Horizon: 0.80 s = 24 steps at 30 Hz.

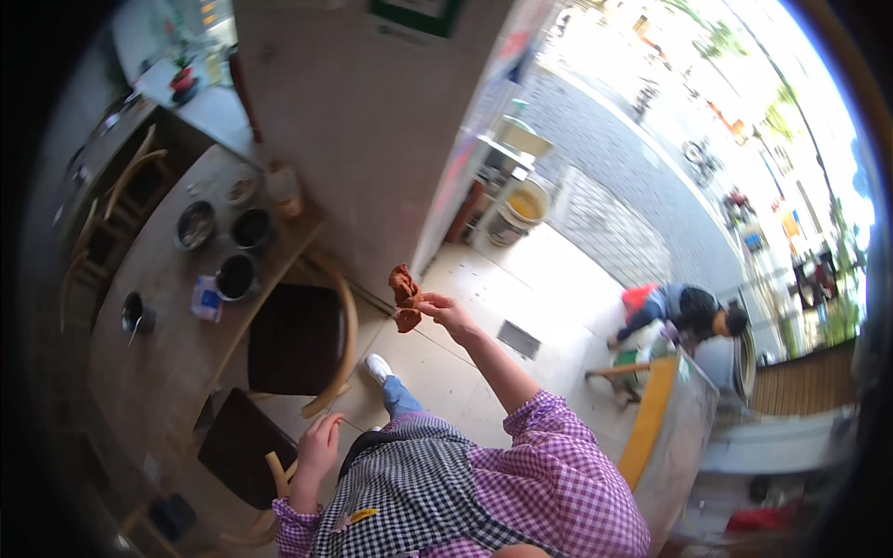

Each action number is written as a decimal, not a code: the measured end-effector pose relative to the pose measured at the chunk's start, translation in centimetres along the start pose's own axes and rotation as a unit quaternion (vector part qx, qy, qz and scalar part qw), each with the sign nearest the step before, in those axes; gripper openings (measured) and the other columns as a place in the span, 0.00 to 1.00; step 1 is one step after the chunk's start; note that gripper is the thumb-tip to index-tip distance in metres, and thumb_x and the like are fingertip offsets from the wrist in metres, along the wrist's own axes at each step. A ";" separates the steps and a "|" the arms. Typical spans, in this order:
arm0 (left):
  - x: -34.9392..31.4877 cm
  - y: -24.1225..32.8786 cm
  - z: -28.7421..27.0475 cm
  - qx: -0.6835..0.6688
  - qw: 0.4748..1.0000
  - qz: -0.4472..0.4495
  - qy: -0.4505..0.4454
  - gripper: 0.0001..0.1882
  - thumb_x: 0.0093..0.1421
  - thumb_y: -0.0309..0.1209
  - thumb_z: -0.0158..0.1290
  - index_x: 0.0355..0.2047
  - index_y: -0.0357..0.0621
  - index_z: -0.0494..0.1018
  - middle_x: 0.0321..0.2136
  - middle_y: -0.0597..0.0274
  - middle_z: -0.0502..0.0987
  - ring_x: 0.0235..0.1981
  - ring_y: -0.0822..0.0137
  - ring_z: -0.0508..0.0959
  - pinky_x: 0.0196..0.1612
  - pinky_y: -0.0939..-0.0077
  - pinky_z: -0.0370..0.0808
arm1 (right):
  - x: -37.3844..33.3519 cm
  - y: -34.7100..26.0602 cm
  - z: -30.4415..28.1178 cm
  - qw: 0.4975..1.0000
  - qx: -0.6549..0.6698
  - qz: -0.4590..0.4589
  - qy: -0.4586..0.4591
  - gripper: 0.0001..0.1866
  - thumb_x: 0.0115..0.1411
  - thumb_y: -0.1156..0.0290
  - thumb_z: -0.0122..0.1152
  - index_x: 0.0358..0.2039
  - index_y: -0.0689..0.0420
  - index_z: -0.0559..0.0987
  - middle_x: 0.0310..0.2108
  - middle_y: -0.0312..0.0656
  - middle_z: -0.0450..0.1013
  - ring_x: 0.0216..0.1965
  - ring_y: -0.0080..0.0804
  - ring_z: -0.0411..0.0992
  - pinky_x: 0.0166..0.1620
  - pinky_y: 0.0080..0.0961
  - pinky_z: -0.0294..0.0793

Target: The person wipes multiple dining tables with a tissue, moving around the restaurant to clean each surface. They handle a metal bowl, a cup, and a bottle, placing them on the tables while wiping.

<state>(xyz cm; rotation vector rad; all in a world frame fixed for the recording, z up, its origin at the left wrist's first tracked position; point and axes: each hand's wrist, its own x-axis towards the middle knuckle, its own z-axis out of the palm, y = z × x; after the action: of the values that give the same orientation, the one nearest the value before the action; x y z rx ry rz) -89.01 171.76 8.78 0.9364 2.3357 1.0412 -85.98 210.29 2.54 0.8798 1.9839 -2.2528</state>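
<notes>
My right hand (450, 314) is stretched out ahead over the tiled floor, closed on a crumpled reddish-brown cloth (406, 296) that hangs from the fingertips. My left hand (321, 445) is lower down by my side, next to the dark-seated wooden chair (249, 445). Its fingers are loosely bent and somewhat apart, with nothing visible in them. A second wooden chair (296, 337) stands just ahead of it, drawn up at the long table (153, 372).
Several dark bowls (237, 277) and a blue-and-white packet (207, 299) are on the table. Ahead, a bucket (517, 212) stands by the doorway next to a wall (358, 121). A bent-over person (684, 312) is at the right, beyond a yellow-edged counter (648, 423).
</notes>
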 end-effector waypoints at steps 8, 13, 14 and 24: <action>-0.2 7.8 7.4 -0.013 0.967 0.157 -0.199 0.09 0.59 0.22 0.45 0.39 0.36 0.71 0.32 0.51 0.74 0.35 0.53 0.76 0.37 0.67 0.72 | -24.4 9.4 -12.3 0.955 0.100 0.021 0.277 0.17 0.58 0.57 0.59 0.46 0.48 0.77 0.41 0.29 0.73 0.42 0.19 0.65 0.42 0.25 0.60; -0.2 13.5 13.4 0.002 0.933 0.222 -0.284 0.08 0.59 0.21 0.45 0.38 0.36 0.71 0.31 0.50 0.74 0.34 0.53 0.76 0.36 0.68 0.72 | -35.4 16.0 -17.4 0.862 0.190 0.040 0.468 0.15 0.56 0.67 0.61 0.44 0.58 0.77 0.39 0.35 0.75 0.43 0.23 0.69 0.49 0.23 0.64; -0.1 14.6 14.7 0.009 0.929 0.230 -0.289 0.08 0.59 0.21 0.45 0.38 0.36 0.71 0.31 0.50 0.74 0.33 0.53 0.76 0.36 0.68 0.72 | -37.2 17.2 -18.8 0.836 0.214 0.039 0.504 0.16 0.55 0.69 0.61 0.44 0.60 0.77 0.39 0.36 0.76 0.42 0.24 0.70 0.49 0.23 0.65; -2.4 22.5 24.8 0.024 0.912 0.267 -0.309 0.07 0.59 0.22 0.46 0.37 0.37 0.71 0.31 0.51 0.75 0.32 0.53 0.76 0.35 0.67 0.73 | -56.3 26.7 -39.2 0.407 0.281 -0.114 0.862 0.18 0.55 0.70 0.62 0.44 0.67 0.74 0.40 0.41 0.74 0.40 0.26 0.70 0.47 0.22 0.68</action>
<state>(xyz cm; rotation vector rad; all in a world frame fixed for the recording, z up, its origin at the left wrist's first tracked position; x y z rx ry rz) -63.31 193.24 10.50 1.6957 1.6149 0.7088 -13.27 221.54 0.05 4.4086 0.6178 -1.5253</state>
